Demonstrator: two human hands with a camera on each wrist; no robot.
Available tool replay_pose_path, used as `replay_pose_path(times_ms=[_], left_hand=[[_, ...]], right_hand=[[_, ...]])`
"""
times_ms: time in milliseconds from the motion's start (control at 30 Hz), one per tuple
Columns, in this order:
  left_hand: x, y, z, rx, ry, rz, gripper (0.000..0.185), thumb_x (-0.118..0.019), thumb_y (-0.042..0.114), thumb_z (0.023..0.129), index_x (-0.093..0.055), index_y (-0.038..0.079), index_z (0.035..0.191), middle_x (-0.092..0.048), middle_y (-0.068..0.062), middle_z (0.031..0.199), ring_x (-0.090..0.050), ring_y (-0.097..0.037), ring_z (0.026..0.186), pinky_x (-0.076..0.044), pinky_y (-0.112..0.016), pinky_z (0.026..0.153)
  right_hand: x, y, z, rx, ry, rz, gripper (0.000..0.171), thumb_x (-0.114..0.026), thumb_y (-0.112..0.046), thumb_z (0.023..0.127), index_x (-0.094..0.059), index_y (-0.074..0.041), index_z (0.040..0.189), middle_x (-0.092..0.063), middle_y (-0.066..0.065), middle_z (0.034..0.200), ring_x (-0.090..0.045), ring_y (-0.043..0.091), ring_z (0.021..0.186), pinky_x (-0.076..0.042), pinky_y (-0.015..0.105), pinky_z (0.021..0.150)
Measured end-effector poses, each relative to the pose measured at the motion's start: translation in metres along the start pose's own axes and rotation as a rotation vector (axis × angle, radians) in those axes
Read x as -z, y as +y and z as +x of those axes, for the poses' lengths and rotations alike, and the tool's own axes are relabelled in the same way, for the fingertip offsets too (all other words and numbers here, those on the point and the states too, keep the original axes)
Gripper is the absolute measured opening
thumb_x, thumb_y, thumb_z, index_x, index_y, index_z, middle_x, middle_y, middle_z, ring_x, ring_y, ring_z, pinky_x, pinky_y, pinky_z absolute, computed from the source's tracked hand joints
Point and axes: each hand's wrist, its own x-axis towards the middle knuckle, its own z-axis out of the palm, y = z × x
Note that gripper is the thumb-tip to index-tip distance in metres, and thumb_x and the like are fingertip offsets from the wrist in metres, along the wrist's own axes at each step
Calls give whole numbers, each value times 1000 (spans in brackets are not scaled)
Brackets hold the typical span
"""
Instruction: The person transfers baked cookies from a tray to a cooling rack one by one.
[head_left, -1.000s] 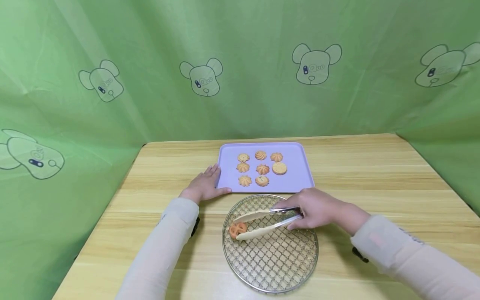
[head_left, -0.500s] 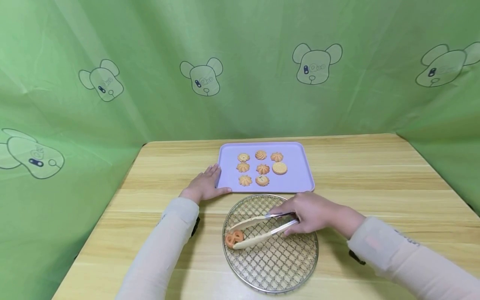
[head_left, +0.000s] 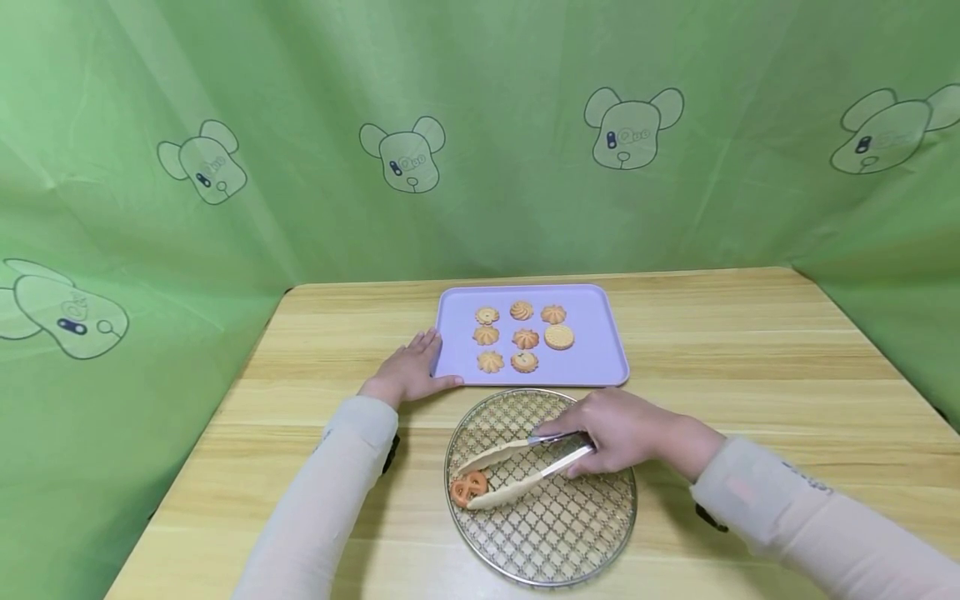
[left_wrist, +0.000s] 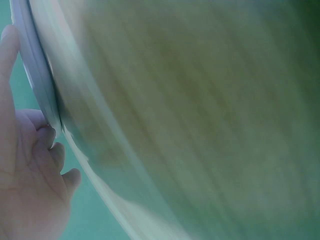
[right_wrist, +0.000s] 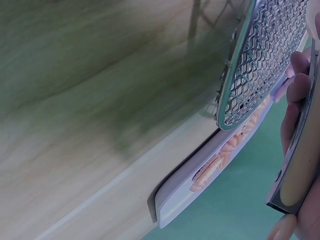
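My right hand (head_left: 622,429) grips metal tongs (head_left: 566,461) with cream tips. The tips lie on both sides of a brown pretzel cookie (head_left: 467,492) at the left part of a round wire rack (head_left: 555,517). In the right wrist view the fingers (right_wrist: 294,107) wrap the tongs' handle, and the cookie is out of sight. My left hand (head_left: 407,368) rests at the left front corner of a lilac tray (head_left: 592,362), fingers along its left side and thumb on the front rim. Below the tray's edge in the left wrist view, the left palm (left_wrist: 30,185) shows.
Several cookies (head_left: 525,338) lie in rough rows on the tray, left of its bare right part. The rack stands close in front of the tray on a wooden table (head_left: 735,358). A green printed curtain (head_left: 510,208) hangs behind and at both sides.
My right hand has brought the tongs toward me and slightly left. The pretzel cookie has shifted the same way along the rack's left part. My left hand and the tray have stayed put.
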Motion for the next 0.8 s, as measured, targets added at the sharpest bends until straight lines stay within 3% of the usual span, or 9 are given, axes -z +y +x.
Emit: replay_pose_path(times_ms=[500, 633, 800], left_hand=[[0, 0, 0, 1, -1, 6, 99, -40, 72, 87, -11, 3, 152, -4, -10, 157, -6, -27, 144, -13, -44, 115], [0, 0, 0, -1, 3, -3, 99, -41, 71, 87, -11, 2, 152, -4, -11, 158, -6, -27, 144, -14, -45, 115], [-1, 0, 1, 1, 2, -5, 99, -41, 71, 87, -11, 3, 152, -5, -11, 158, -6, -27, 144, -14, -45, 115]], right_hand=[[0, 2, -3, -22, 2, -4, 64, -79, -41, 75, -61, -14, 129, -67, -3, 114, -64, 9, 94, -53, 34, 84], [1, 2, -4, -50, 1, 5, 67, -78, -44, 75, -59, -11, 131, -68, -3, 108, -59, 1, 72, -53, 26, 69], [3, 3, -5, -93, -2, 35, 72, -78, -45, 74, -56, -8, 133, -67, -5, 94, -43, -3, 54, -42, 17, 49]])
